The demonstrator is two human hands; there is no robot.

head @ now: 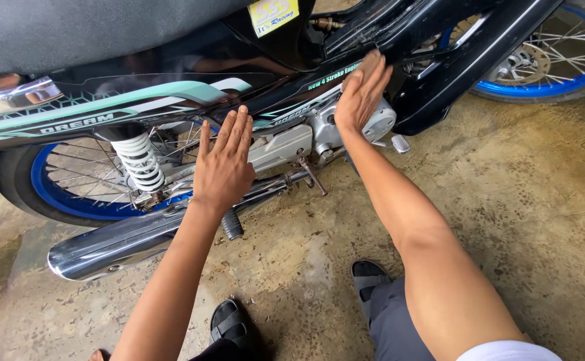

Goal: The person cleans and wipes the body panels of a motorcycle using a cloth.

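Our left hand (222,167), fingers flat and together, holds nothing, hovering at 12 o'clock of the chrome exhaust pipe (115,244). Our right hand (361,90), equally flat and empty, presses the glossy black-and-teal motorcycle side panel (172,100) above the silver engine casing (285,147).

Black-teal motorcycle side panel (172,100), glossy, seemingly mounted, beside silver engine (319,127)

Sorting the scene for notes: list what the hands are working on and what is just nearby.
In hand:
left hand, open, at the side panel
right hand, flat near the engine cover

Just nearby:
exhaust pipe
white spring
blue-rimmed wheel
sandals
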